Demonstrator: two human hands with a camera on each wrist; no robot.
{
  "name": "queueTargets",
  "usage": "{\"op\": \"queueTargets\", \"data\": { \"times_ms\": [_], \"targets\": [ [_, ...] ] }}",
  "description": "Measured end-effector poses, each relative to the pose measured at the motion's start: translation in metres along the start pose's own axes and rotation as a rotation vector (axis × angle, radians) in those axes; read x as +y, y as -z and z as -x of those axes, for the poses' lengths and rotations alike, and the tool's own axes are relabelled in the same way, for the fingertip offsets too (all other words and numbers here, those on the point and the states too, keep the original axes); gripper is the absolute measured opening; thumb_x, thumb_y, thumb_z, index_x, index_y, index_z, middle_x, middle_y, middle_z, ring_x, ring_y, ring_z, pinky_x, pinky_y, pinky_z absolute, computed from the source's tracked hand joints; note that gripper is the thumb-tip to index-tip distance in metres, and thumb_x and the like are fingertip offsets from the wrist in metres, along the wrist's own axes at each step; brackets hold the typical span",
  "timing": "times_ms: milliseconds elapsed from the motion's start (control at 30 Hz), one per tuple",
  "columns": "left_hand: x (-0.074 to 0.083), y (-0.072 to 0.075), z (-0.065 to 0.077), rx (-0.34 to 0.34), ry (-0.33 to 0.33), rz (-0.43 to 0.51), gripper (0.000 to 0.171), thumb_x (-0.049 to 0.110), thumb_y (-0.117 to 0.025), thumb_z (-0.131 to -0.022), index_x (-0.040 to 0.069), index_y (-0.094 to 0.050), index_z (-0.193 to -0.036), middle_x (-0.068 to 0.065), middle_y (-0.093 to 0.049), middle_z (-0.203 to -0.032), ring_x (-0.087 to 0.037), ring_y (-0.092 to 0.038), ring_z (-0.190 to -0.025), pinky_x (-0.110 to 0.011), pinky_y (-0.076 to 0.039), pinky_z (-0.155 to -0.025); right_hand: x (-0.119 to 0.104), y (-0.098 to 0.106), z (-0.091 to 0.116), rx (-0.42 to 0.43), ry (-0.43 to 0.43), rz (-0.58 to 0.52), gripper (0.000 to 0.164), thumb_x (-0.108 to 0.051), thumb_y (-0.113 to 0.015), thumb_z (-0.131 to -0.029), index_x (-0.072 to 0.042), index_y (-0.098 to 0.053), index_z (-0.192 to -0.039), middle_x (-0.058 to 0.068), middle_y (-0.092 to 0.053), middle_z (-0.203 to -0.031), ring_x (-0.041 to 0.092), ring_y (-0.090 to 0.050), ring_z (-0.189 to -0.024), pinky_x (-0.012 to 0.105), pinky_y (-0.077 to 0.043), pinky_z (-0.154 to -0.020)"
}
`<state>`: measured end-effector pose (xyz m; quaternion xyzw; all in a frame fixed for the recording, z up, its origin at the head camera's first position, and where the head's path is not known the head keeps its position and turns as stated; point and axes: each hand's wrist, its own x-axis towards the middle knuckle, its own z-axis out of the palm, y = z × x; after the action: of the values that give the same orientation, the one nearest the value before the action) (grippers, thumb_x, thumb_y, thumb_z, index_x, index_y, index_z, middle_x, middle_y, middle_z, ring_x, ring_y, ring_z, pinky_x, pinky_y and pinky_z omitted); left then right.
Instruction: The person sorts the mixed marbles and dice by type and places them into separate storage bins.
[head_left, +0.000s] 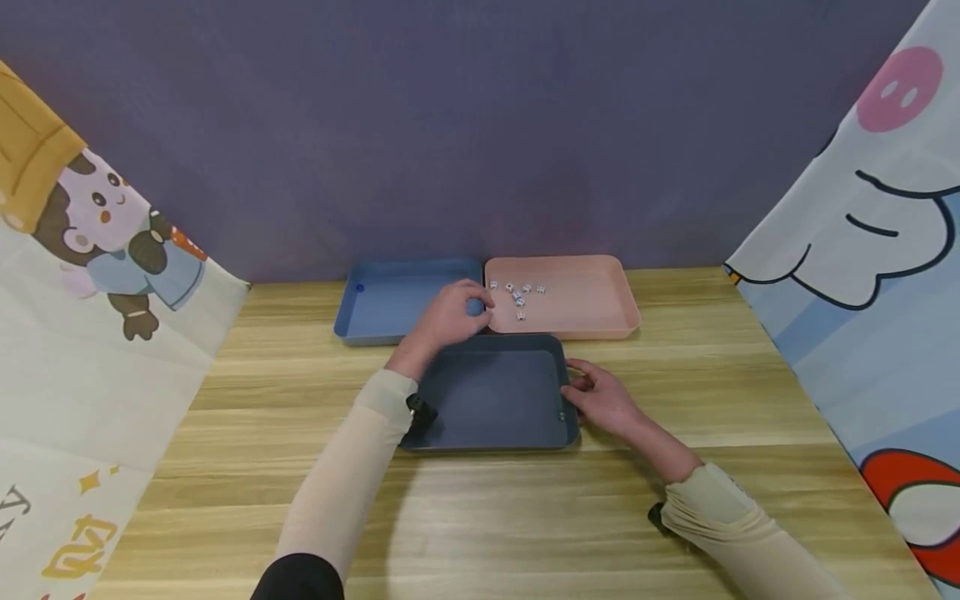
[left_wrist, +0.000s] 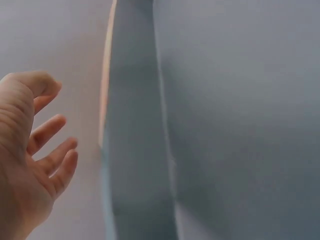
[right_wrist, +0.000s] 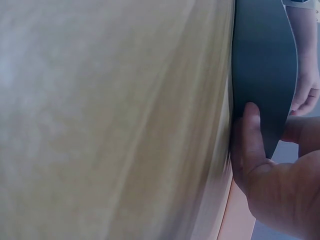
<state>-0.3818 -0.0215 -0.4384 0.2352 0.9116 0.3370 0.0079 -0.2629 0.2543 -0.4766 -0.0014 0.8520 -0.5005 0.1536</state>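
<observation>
My left hand (head_left: 452, 314) hovers where the blue tray (head_left: 390, 338) and the pink tray (head_left: 600, 300) meet. Its fingers are loosely bent, and nothing shows between them in the left wrist view (left_wrist: 35, 145). Several white dice (head_left: 520, 301) lie toward the left of the pink tray. One small blue die (head_left: 360, 287) sits at the blue tray's left end. My right hand (head_left: 606, 402) grips the right edge of the dark grey tray (head_left: 495, 392), thumb over the rim. In the right wrist view, fingers (right_wrist: 254, 135) press its outer wall. A tiny object (head_left: 561, 417) lies inside by that wall.
All three trays stand on a wood-grain table (head_left: 285, 400), the dark one nearest me, in front of the other two. A dark purple backdrop (head_left: 487, 133) rises behind them. Printed cloths (head_left: 82, 333) with cartoon figures flank the table on both sides.
</observation>
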Motion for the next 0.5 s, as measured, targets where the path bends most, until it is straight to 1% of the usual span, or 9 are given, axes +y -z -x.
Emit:
{"op": "queueTargets", "data": {
  "times_ms": [100,200,267,300,400,500],
  "targets": [
    [0.017,0.000,-0.001,-0.082,-0.056,-0.017,0.017,0.023,-0.064,-0.094,0.016,-0.073,-0.108,0.002,-0.060,-0.122,-0.023,-0.057,-0.107,-0.039,-0.047,-0.087,0.000,0.000,0.000,0.000,0.000,-0.009,0.055,-0.014,-0.061,-0.096,-0.004,-0.040,-0.146,0.020,-0.062,-0.110,0.022,-0.064,-0.080,0.036,-0.056,-0.060],
    [0.033,0.000,-0.001,-0.176,-0.115,-0.062,0.016,0.024,-0.064,-0.095,0.019,-0.073,-0.106,0.006,-0.063,-0.115,-0.015,-0.060,-0.099,-0.032,-0.048,-0.082,0.000,-0.001,-0.001,0.001,-0.002,-0.016,0.055,-0.014,-0.061,-0.096,-0.004,-0.041,-0.146,0.021,-0.062,-0.111,0.023,-0.065,-0.080,0.036,-0.056,-0.060],
    [0.042,-0.002,-0.001,-0.245,-0.163,-0.089,0.015,0.024,-0.064,-0.095,0.019,-0.074,-0.105,0.008,-0.064,-0.108,-0.010,-0.060,-0.095,-0.027,-0.049,-0.080,0.000,-0.001,-0.002,0.003,-0.007,-0.014,0.055,-0.014,-0.061,-0.096,-0.004,-0.041,-0.146,0.021,-0.062,-0.111,0.023,-0.065,-0.080,0.036,-0.056,-0.060],
    [0.047,-0.004,0.000,-0.282,-0.192,-0.108,0.015,0.024,-0.064,-0.095,0.018,-0.074,-0.105,0.009,-0.064,-0.105,-0.007,-0.060,-0.092,-0.026,-0.049,-0.079,0.000,0.000,-0.002,0.000,-0.006,-0.011,0.055,-0.014,-0.061,-0.096,-0.004,-0.040,-0.147,0.022,-0.063,-0.111,0.023,-0.065,-0.079,0.036,-0.056,-0.060],
    [0.059,-0.010,0.003,-0.388,-0.270,-0.135,0.014,0.022,-0.066,-0.094,0.015,-0.075,-0.102,0.010,-0.066,-0.098,-0.005,-0.061,-0.086,-0.025,-0.050,-0.077,-0.001,-0.001,-0.002,0.000,-0.016,0.000,0.055,-0.014,-0.061,-0.096,-0.005,-0.041,-0.146,0.020,-0.064,-0.109,0.022,-0.065,-0.077,0.035,-0.055,-0.060],
    [0.069,-0.020,0.005,-0.494,-0.329,-0.155,0.012,0.021,-0.068,-0.093,0.016,-0.076,-0.101,0.012,-0.066,-0.096,-0.004,-0.062,-0.087,-0.023,-0.049,-0.078,-0.001,0.000,-0.002,0.000,-0.016,0.003,0.054,-0.014,-0.060,-0.097,-0.005,-0.041,-0.146,0.019,-0.064,-0.107,0.021,-0.065,-0.074,0.035,-0.055,-0.059]
  ]
}}
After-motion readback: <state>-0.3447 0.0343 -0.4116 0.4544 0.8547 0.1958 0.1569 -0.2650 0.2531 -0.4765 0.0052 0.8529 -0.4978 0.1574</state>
